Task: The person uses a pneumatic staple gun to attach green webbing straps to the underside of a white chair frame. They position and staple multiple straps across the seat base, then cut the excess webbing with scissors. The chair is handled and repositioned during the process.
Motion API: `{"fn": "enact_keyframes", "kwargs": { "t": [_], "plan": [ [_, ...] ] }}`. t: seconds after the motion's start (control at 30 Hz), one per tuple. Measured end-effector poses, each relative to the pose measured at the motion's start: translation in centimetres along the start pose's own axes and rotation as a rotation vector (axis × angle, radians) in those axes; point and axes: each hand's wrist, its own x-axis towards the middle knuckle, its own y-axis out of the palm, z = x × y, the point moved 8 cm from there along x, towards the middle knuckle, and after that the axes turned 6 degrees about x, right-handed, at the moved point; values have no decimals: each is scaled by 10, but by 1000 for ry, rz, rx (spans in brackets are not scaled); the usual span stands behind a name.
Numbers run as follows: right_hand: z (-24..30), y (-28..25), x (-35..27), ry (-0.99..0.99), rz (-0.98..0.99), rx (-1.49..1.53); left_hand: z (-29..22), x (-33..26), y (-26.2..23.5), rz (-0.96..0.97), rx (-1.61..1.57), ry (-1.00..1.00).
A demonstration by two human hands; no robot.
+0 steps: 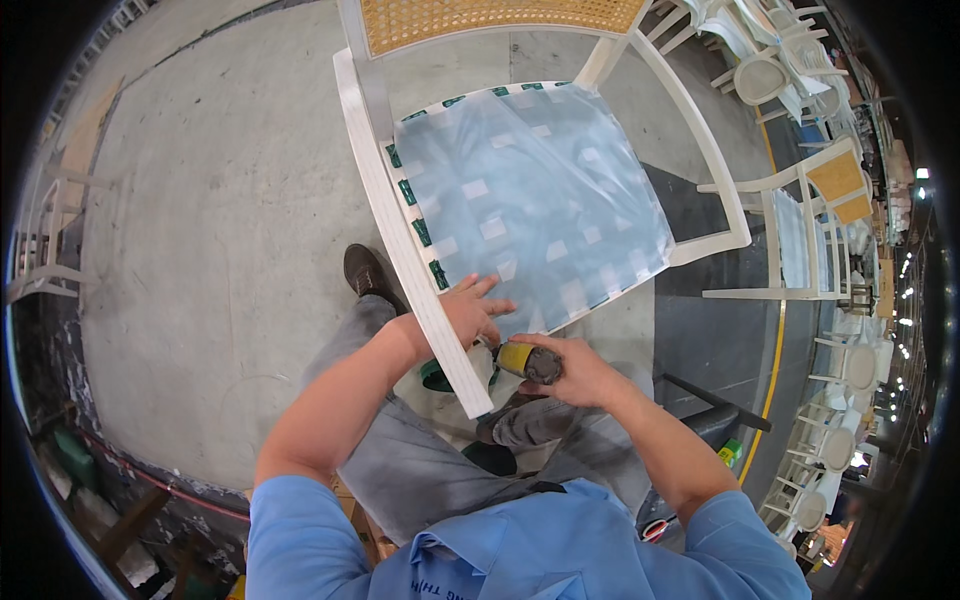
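Note:
A white wooden armchair [381,190] stands before me, with woven cane [500,28] in its back. Translucent bluish sheeting [560,210] covers the seat, and a grid of webbing shows through it. Green webbing ends [420,232] line the seat's left and far edges. My left hand [470,308] lies with fingers spread on the seat's near left corner, its wrist by the armrest. At the seat's front edge my right hand [580,372] grips a yellow and black power tool [522,360]. The tool's tip points toward the left hand; its exact kind and contact point are hidden.
Another cane-backed chair [800,225] stands to the right, beyond a yellow floor line [775,360]. Several white chairs [845,450] line the far right, and a pale chair [50,245] is at far left. Red-handled scissors [655,530] lie near my right elbow, below a green package [730,453].

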Motion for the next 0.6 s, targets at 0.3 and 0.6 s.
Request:
{"fn": "enact_keyframes", "kwargs": {
  "t": [0.3,0.6],
  "plan": [
    [6,-7,5,-45,17,-73,-5,-2,0,-39,-3,-36],
    [11,-7,18,-128,139,-181,-6,-7,-3,-37,-58,-53]
  ]
}}
